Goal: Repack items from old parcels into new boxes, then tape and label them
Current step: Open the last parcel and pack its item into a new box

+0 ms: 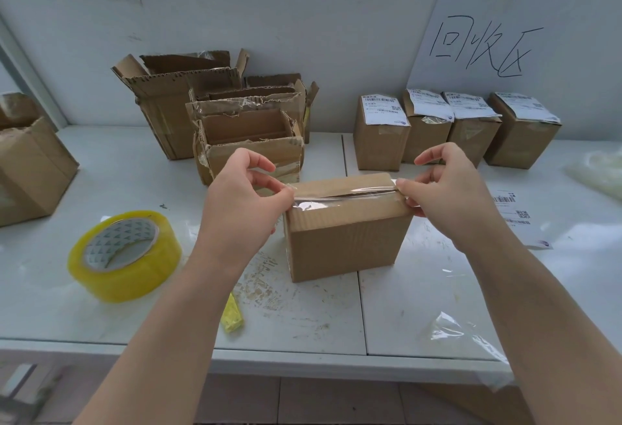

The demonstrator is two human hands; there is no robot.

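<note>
Left hand (249,185): thumb and forefinger pinched on one end of a clear tape strip (343,195). Right hand (447,185): pinched on the other end. The strip is stretched between the hands along the top seam of a small cardboard box (350,239), which stands on the white table (134,172) directly under them.

The flaps are folded down. The tape looks laid on but not pressed flat, and its ends are not yet turned over the box edges.

Progress, judged:
- Done: four sealed, labelled boxes (380,135) in a row beyond the right hand; emptied torn parcels (235,121) beyond the left hand.
- In hand: sealing this box.
- Left: smoothing the tape, then fixing the loose shipping label (518,219), which lies just outside the right hand.

Yellow tape roll (124,254) sits outside the left forearm.
</note>
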